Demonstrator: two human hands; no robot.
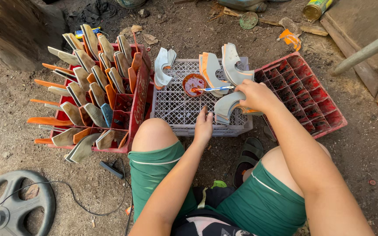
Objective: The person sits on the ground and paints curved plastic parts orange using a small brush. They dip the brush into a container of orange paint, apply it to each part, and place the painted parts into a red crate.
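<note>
My right hand (255,96) grips a stack of curved grey-and-orange shoe sole pieces (226,106) lying on an upturned grey plastic crate (178,109). My left hand (204,125) rests on the crate's near edge, fingers touching the lattice just left of that stack, holding nothing. A small round bowl of orange-red glue (193,82) sits on the crate with a blue-handled brush (215,88) laid across it. More curved pieces (220,67) stand behind the bowl, and another pair (162,66) at the crate's back left.
A red bottle crate (138,98) on the left holds several sole pieces standing upright in its cells. An empty red compartment crate (305,94) lies to the right. A black sandal (246,159) is between my knees. A fan base with cable (16,203) lies lower left.
</note>
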